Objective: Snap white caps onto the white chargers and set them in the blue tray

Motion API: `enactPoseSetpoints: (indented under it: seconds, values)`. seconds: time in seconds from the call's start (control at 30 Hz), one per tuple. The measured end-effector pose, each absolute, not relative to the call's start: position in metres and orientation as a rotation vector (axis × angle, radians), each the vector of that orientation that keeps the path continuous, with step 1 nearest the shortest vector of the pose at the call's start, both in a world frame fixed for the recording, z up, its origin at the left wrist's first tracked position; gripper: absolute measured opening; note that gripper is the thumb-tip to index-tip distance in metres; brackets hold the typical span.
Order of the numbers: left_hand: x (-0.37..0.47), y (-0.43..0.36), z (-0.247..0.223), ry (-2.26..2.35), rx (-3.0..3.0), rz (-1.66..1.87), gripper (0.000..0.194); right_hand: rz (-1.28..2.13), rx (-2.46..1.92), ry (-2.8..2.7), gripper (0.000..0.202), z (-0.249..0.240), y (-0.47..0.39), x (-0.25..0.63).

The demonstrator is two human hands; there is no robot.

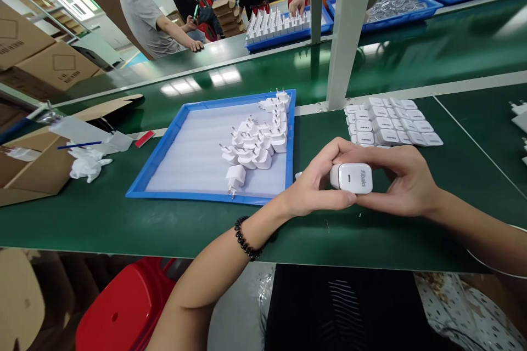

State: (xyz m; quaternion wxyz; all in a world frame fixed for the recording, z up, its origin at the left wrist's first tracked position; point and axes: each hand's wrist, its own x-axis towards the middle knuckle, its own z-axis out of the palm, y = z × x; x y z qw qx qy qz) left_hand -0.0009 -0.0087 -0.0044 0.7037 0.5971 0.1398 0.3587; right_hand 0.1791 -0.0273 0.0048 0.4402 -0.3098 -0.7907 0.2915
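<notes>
Between both hands, over the green bench, is a white charger (357, 178) with a slot and grey lettering on the face turned toward me. My left hand (319, 178) grips its left side, thumb along the lower edge. My right hand (405, 181) curves round from the right, its fingertips at the charger's top and lower edges. Left of my hands, a blue-rimmed tray (164, 195) holds several white plug chargers (251, 145), mostly with pins pointing up. Just beyond my right hand lie rows of white lettered pieces (382, 122), partly hidden by my fingers.
A grey post (348, 33) rises behind the bench. At left are an open cardboard box (41, 167), crumpled white material (88, 163) and a red strip (144, 139). Across the belt, people work beside a blue tray of chargers (280, 30). A red stool (123, 307) stands below.
</notes>
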Motion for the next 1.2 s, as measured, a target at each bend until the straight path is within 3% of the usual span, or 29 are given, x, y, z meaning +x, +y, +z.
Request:
enactPoseSetpoints:
  seconds: [0.83,1.07,1.2]
  values:
    - [-0.002,-0.006,0.0,0.452,1.3,0.766,0.024,0.703,-0.755,-1.963,0.029,-0.005,-0.024,0.178]
    - [-0.005,-0.004,0.003,0.462,1.461,0.683,0.038,0.78,-0.74,-2.003,0.02,-0.005,-0.022,0.178]
    - [-0.008,-0.002,0.007,0.491,1.528,0.664,0.043,1.035,-0.759,-1.886,0.021,-0.004,-0.018,0.178]
